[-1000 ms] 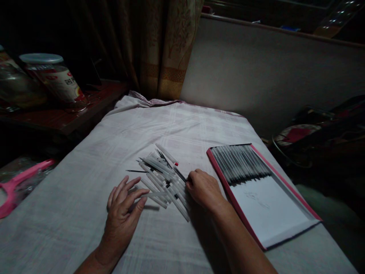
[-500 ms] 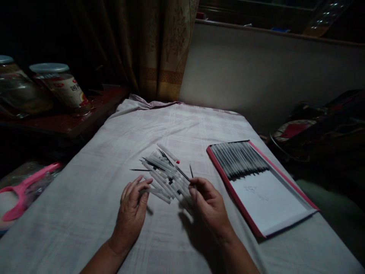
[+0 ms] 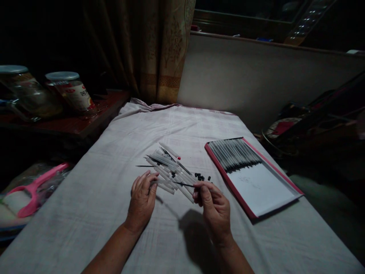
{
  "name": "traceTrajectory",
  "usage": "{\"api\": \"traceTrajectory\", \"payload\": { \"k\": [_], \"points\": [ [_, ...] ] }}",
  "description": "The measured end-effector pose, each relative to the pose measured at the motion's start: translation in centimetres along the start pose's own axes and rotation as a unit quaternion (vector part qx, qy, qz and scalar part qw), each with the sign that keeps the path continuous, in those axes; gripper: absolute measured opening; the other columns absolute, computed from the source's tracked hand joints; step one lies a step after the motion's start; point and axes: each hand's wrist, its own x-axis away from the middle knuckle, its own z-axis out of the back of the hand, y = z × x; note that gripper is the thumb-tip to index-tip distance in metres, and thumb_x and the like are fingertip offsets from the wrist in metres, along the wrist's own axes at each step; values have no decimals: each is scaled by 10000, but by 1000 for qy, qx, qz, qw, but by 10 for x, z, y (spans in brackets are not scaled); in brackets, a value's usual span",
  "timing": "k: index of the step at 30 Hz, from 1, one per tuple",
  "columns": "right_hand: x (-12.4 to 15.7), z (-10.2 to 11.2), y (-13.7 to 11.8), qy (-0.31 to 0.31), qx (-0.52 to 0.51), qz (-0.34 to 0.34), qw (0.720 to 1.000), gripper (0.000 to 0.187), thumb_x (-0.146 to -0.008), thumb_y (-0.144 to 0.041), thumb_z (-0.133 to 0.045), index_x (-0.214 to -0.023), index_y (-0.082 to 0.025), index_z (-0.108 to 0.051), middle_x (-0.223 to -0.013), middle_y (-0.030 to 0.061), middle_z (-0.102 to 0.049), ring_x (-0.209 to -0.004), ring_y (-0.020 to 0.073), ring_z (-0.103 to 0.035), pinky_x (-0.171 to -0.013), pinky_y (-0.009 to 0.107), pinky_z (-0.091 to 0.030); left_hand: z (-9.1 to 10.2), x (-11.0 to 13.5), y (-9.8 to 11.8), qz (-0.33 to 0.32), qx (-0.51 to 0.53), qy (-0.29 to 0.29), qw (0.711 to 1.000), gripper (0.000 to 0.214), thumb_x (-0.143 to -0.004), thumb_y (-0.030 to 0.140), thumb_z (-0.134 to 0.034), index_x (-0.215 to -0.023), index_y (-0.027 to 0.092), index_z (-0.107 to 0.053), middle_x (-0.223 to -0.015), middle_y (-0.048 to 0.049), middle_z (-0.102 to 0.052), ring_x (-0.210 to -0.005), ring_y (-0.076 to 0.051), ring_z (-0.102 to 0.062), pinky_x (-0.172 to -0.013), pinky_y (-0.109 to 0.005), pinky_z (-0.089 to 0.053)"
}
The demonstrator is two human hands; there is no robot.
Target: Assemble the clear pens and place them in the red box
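Observation:
Between the thumb and fingers of my left hand is a clear pen barrel, mostly covered by the fingers. My right hand pinches a thin dark pen refill at one end. The refill points left toward the barrel; whether its tip touches the barrel I cannot tell. Just beyond both hands lies a loose pile of clear pen barrels with dark refills among them. One pen tube with a red end rests at the pile's far side. Several small black plugs lie beyond my right hand.
On the right of the cloth-covered table, a red-edged open box holds a row of pens and a white sheet. Jars stand on a wooden surface at left. Near the left edge is a pink-handled item.
My right hand has turned the refill from nearly upright to almost level, pointing at my left hand. The black plugs now show beyond my right hand. The camera view has shifted slightly.

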Motion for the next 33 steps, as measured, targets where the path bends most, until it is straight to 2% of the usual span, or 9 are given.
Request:
{"api": "traceTrajectory", "payload": {
  "k": [4,9,14,16,18,21,25,29,33],
  "points": [
    [0,2,-2,-13,-2,6,1000,297,-927,-438,-585,-841,-194,-731,-593,13,-646,-499,117,-561,-453,217,-438,-1,1,-2,-17,-13,-5,1000,159,-853,226,-563,-953,282,-673,-1122,-57,-730,-1236,-293,-547,-1130,-485,-279],
    [-3,-8,13,-78,15,-44,996,283,-884,-409,-600,-858,-176,-758,-583,13,-649,-503,128,-571,-485,239,-471,-3,4,-1,-55,-34,-29,997,189,-868,214,-564,-995,291,-681,-1152,-53,-726,-1226,-287,-560,-1153,-488,-223],
    [-2,-11,31,-158,138,-36,977,357,-828,-299,-609,-1145,-172,-714,-716,18,-709,-624,159,-659,-608,275,-533,-3,6,-2,-87,-51,-62,993,177,-895,227,-563,-1017,284,-678,-999,-37,-747,-962,-234,-666,-1100,-439,-339],
    [-6,0,35,-150,216,-1,965,371,-839,-272,-578,-1179,-170,-686,-791,34,-726,-672,166,-675,-648,281,-538,-3,6,-5,-96,-69,-54,992,167,-919,249,-539,-1028,261,-665,-971,-44,-740,-932,-230,-668,-1001,-404,-440],
    [-13,19,39,-105,307,48,945,297,-865,-253,-516,-1071,-169,-713,-885,74,-740,-788,195,-696,-725,305,-538,-3,6,-7,-112,-84,-43,989,180,-942,266,-505,-1044,240,-651,-959,-49,-732,-913,-225,-670,-892,-368,-505],
    [-24,48,46,-24,460,81,884,282,-896,-270,-479,-988,-167,-725,-953,119,-736,-851,241,-691,-764,346,-520,-3,5,-9,-148,-109,-30,983,189,-963,275,-478,-1053,218,-635,-934,-42,-725,-875,-208,-676,-821,-338,-534],
    [-29,67,54,-16,594,42,803,257,-862,-292,-586,-1048,-183,-726,-957,115,-728,-776,243,-678,-662,324,-482,-4,4,-7,-178,-127,-25,976,175,-971,253,-482,-1057,210,-627,-915,-32,-723,-843,-185,-679,-785,-308,-542],
    [-29,66,57,-39,605,16,795,186,-860,-238,-572,-956,-196,-725,-932,92,-723,-769,226,-675,-657,308,-455,-4,3,-6,-198,-125,-33,972,182,-967,231,-498,-1087,217,-635,-960,-36,-726,-883,-183,-678,-803,-312,-534],
    [-30,66,56,-30,567,0,823,159,-825,-229,-543,-858,-174,-689,-867,95,-711,-776,236,-671,-683,320,-468,-4,3,-6,-201,-123,-39,971,182,-970,227,-504,-1096,214,-634,-953,-36,-724,-880,-179,-672,-796,-307,-529]
  ]
}}
